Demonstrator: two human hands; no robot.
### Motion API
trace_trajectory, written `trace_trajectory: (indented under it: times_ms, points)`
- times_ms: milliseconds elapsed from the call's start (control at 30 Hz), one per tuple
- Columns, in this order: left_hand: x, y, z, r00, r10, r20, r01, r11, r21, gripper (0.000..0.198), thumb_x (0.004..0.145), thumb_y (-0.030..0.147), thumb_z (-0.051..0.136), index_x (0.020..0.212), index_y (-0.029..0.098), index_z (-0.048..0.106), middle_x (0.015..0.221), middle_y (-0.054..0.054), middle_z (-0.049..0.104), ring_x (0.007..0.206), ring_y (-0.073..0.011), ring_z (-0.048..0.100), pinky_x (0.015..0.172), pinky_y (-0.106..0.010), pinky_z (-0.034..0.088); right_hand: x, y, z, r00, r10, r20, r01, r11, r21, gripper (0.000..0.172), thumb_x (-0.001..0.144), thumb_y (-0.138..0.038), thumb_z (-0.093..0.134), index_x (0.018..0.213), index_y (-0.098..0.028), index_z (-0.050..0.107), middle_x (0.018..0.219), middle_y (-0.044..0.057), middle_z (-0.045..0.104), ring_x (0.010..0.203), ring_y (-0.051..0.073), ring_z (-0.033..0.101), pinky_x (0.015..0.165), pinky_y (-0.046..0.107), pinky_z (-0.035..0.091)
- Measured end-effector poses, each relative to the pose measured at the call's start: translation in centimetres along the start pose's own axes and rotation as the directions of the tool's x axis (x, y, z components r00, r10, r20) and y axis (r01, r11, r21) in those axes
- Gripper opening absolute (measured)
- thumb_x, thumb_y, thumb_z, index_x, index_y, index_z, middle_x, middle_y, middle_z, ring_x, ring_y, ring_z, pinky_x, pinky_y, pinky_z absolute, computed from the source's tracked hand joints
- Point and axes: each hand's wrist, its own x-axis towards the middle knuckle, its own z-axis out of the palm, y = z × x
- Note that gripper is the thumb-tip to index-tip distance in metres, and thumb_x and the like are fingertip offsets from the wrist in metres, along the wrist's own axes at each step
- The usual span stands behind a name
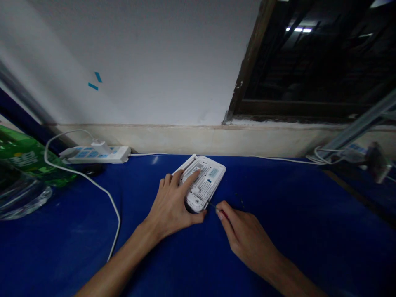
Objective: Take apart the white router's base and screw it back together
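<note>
White plastic router (206, 177) lies on the blue tabletop (148, 264), just below centre view towards six o'clock, vented, labelled face up.

Left hand (173, 202) comes in from its eight o'clock: half spread, index finger flat on the vented face, thumb by the near end, other fingers over the far-left edge — reads as a steadying hold. Right hand (246, 231) sits at its half past four, fingers curled tight around a slim tool, probably a screwdriver (213, 204), with a bit of red handle showing. Tip is at the router's edge, about five o'clock; can't tell if it's in the seam or only touching.

Progress: looks early. Housing appears to be in one piece, no cover off, no internals showing. Opening work at that edge seems under way — rest of the perimeter looks undone. Can't tell whether screws are out.

Power strip (122, 154) with charger (100, 147) at nine o'clock, well apart.
</note>
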Motion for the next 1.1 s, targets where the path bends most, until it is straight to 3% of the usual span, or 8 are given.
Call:
trace_trajectory:
  times_ms: [200,300,433,567,700,933,1100]
  points:
    - [0.2,-1.8,-1.9,0.988,0.1,0.115,-0.088,0.99,-0.111,0.109,0.065,0.043,0.082,0.159,0.036,0.028,0.157,-0.012,0.04,0.124,-0.0409,0.048,0.104,-0.06,0.038,-0.2,-0.2,-4.0,0.983,-0.026,0.183,0.02,0.999,0.037,0.024,0.105,-0.032,0.044,0.093,-0.026,0.064,0.079,-0.001,0.07,0.071,0.018,0.067,0.067,0.029,0.044]
    - [0.4,-3.0,-2.9,0.962,0.175,0.209,-0.113,0.954,-0.278,0.11,0.066,0.035,0.083,0.16,0.038,0.025,0.16,-0.009,0.036,0.139,-0.0409,0.04,0.113,-0.064,0.031,0.8,0.3,-7.1,0.995,0.042,0.089,-0.056,0.987,0.15,0.021,0.102,-0.038,0.05,0.108,-0.029,0.068,0.089,0.0,0.074,0.075,0.016,0.068,0.066,0.027,0.047]
    - [0.7,-3.6,-2.9,0.937,0.245,0.249,-0.113,0.888,-0.446,0.109,0.068,0.031,0.085,0.159,0.038,0.026,0.162,-0.008,0.031,0.146,-0.038,0.034,0.117,-0.059,0.034,3.2,3.1,-9.7,0.98,0.168,-0.104,-0.163,0.985,0.055,0.035,0.093,-0.038,0.06,0.124,-0.024,0.067,0.073,0.0,0.072,0.06,0.017,0.064,0.056,0.027,0.045]
    - [0.9,-3.3,-1.6,0.965,0.195,0.176,-0.1,0.891,-0.442,0.106,0.07,0.047,0.088,0.158,0.036,0.03,0.159,-0.011,0.034,0.144,-0.0387,0.038,0.116,-0.061,0.035,5.0,6.5,-8.6,0.96,0.205,-0.191,-0.216,0.976,-0.037,0.034,0.089,-0.032,0.061,0.119,-0.02,0.069,0.067,0.0,0.068,0.058,0.018,0.064,0.054,0.028,0.043]
    - [1.0,-3.3,-1.3,0.963,0.22,0.157,-0.13,0.887,-0.442,0.1,0.075,0.041,0.085,0.158,0.035,0.03,0.16,-0.012,0.033,0.148,-0.0372,0.033,0.118,-0.063,0.033,5.0,8.4,-6.1,0.953,0.237,-0.188,-0.252,0.966,-0.059,0.037,0.088,-0.029,0.062,0.122,-0.018,0.067,0.068,0.001,0.069,0.06,0.019,0.065,0.054,0.028,0.043]
    - [2.5,-3.2,-2.4,0.942,0.264,0.205,-0.165,0.901,-0.401,0.103,0.071,0.036,0.087,0.158,0.036,0.031,0.156,-0.013,0.038,0.141,-0.0378,0.043,0.111,-0.061,0.043,4.4,8.8,-5.0,0.969,0.201,-0.143,-0.214,0.974,-0.079,0.034,0.092,-0.033,0.06,0.12,-0.016,0.068,0.07,0.003,0.07,0.061,0.019,0.065,0.055,0.029,0.043]
    - [3.0,-3.0,-2.6,0.932,0.262,0.251,-0.153,0.911,-0.382,0.105,0.069,0.041,0.089,0.158,0.035,0.032,0.152,-0.013,0.042,0.136,-0.0358,0.048,0.112,-0.058,0.042,4.4,8.8,-5.0,0.969,0.191,-0.158,-0.205,0.975,-0.081,0.033,0.092,-0.038,0.062,0.117,-0.017,0.07,0.067,0.002,0.068,0.061,0.019,0.066,0.055,0.029,0.044]
